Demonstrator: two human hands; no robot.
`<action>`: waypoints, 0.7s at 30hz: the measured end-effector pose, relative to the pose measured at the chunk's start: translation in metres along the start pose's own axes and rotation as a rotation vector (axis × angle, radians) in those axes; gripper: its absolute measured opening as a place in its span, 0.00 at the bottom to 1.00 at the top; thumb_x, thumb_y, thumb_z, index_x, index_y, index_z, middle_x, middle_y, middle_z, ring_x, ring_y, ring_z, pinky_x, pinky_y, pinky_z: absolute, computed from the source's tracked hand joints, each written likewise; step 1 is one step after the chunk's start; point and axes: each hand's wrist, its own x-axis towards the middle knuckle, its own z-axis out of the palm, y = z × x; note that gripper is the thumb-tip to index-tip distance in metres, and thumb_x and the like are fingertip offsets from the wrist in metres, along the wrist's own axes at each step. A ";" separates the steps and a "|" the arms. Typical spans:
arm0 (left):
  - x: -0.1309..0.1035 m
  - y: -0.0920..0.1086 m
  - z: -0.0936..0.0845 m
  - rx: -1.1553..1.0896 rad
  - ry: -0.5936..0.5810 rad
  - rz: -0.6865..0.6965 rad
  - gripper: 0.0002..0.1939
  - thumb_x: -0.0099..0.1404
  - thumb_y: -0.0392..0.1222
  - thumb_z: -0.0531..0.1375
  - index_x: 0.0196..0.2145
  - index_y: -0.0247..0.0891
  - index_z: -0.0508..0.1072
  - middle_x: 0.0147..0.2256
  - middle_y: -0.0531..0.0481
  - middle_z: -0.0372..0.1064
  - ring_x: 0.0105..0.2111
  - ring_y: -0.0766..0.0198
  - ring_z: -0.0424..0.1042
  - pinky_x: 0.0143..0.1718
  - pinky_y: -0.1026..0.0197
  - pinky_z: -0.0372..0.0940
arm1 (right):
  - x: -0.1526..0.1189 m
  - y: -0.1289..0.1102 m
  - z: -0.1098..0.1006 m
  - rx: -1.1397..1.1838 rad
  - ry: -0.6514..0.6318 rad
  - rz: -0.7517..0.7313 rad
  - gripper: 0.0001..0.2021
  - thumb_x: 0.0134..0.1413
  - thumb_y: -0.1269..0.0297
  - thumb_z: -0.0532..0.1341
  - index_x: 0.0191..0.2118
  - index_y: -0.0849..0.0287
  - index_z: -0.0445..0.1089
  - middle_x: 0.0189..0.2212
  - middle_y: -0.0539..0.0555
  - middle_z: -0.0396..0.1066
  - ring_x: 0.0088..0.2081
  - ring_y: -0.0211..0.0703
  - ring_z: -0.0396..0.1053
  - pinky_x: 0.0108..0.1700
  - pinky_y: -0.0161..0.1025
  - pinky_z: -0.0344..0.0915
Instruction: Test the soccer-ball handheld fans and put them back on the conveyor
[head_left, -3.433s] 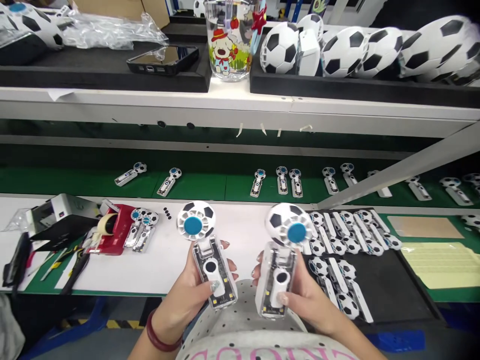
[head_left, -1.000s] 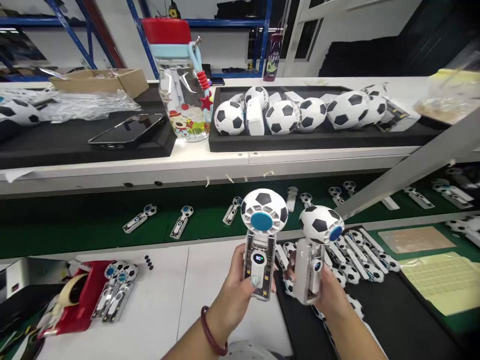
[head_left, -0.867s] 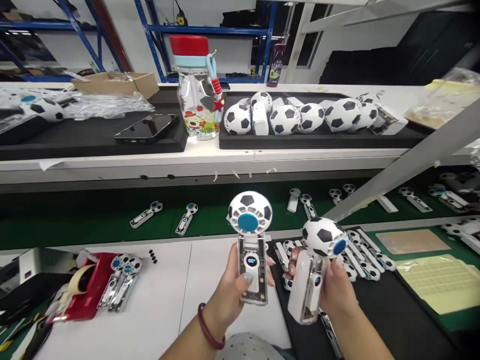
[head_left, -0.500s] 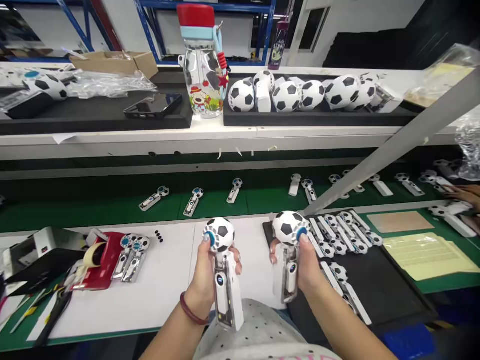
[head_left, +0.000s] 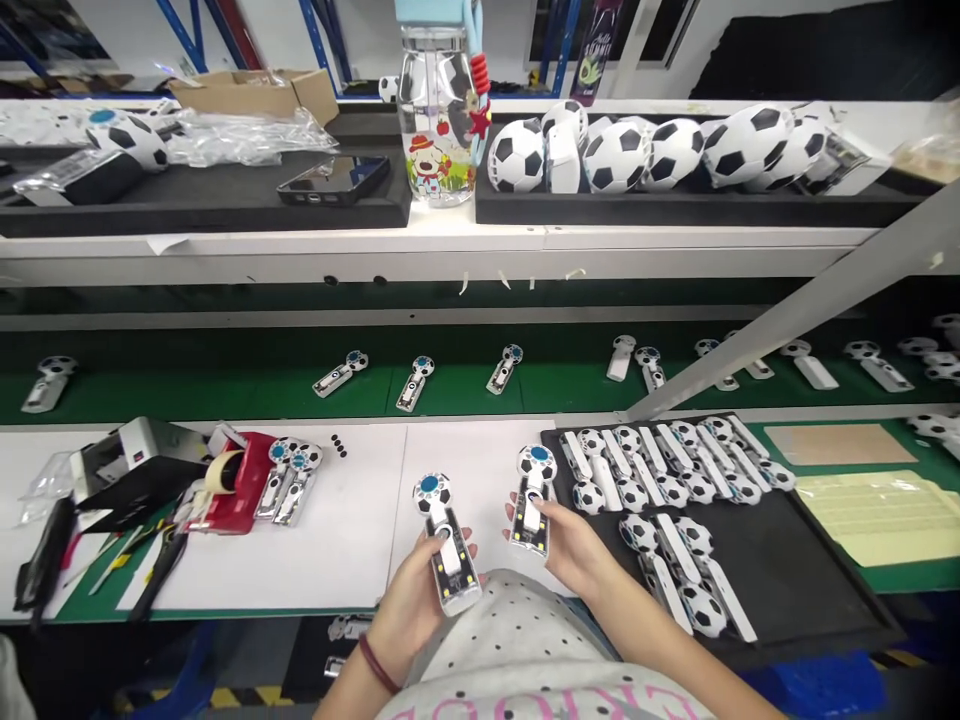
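Note:
My left hand (head_left: 421, 588) is closed round a football-headed device (head_left: 452, 562), its thumb on the white part in the clear handle. A second such device (head_left: 531, 522) is held in my right hand (head_left: 568, 545), thumb on its white part. Both have round black-and-white heads with a blue centre, facing up, and yellow spots show in the handles. The two devices are apart, above the front of the white work surface (head_left: 360, 560). Right of my right hand, a black tray (head_left: 795, 570) bears rows of similar devices (head_left: 679, 465).
A red tape dispenser (head_left: 251, 490) stands at the left beside two devices (head_left: 296, 485). More devices lie along the green belt (head_left: 457, 385). A grey slanted bar (head_left: 795, 310) crosses the right side. A bottle (head_left: 439, 130) and football-patterned items (head_left: 615, 158) occupy the shelf.
Both hands have lowered the devices and tilted them so their handle faces show. My thumbs have moved from the round heads to the handles. The view has shifted, and another device shows at far left.

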 end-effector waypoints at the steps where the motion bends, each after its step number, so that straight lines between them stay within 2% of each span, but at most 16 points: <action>1: -0.003 -0.001 0.000 0.014 -0.024 0.015 0.14 0.57 0.33 0.58 0.41 0.38 0.63 0.39 0.45 0.68 0.33 0.60 0.70 0.38 0.47 0.67 | -0.001 0.002 0.001 -0.007 -0.018 -0.001 0.11 0.43 0.70 0.63 0.35 0.58 0.64 0.30 0.51 0.71 0.33 0.42 0.69 0.39 0.42 0.65; 6: -0.016 0.000 0.009 0.099 -0.269 0.072 0.22 0.55 0.30 0.59 0.47 0.40 0.60 0.40 0.46 0.66 0.32 0.63 0.68 0.36 0.53 0.67 | -0.010 0.001 0.011 -0.088 -0.101 -0.048 0.20 0.41 0.73 0.63 0.43 0.54 0.62 0.36 0.50 0.71 0.37 0.44 0.69 0.40 0.42 0.64; 8: -0.020 0.003 0.014 0.118 -0.327 0.091 0.26 0.54 0.30 0.60 0.49 0.43 0.58 0.42 0.46 0.65 0.32 0.64 0.67 0.35 0.56 0.66 | -0.014 -0.003 0.016 -0.154 -0.134 -0.061 0.22 0.41 0.72 0.63 0.44 0.54 0.61 0.37 0.52 0.71 0.38 0.46 0.69 0.41 0.44 0.64; 12: -0.030 0.009 0.023 0.202 -0.368 0.114 0.31 0.52 0.32 0.62 0.52 0.43 0.54 0.41 0.44 0.65 0.32 0.61 0.68 0.33 0.56 0.65 | -0.022 -0.014 0.025 -0.212 -0.170 -0.059 0.24 0.41 0.72 0.63 0.47 0.55 0.60 0.35 0.53 0.70 0.37 0.46 0.69 0.40 0.44 0.64; 17: -0.039 0.012 0.028 0.270 -0.381 0.122 0.29 0.54 0.31 0.59 0.52 0.42 0.53 0.36 0.46 0.66 0.32 0.59 0.68 0.34 0.55 0.63 | -0.031 -0.020 0.034 -0.252 -0.187 -0.065 0.22 0.42 0.72 0.63 0.46 0.56 0.62 0.38 0.54 0.69 0.41 0.46 0.67 0.43 0.44 0.63; 21: -0.040 0.012 0.029 0.245 -0.373 0.104 0.28 0.53 0.28 0.56 0.51 0.41 0.56 0.36 0.45 0.65 0.31 0.60 0.67 0.32 0.56 0.63 | -0.034 -0.020 0.036 -0.289 -0.253 -0.073 0.24 0.43 0.73 0.61 0.49 0.55 0.59 0.38 0.55 0.69 0.40 0.49 0.68 0.42 0.47 0.63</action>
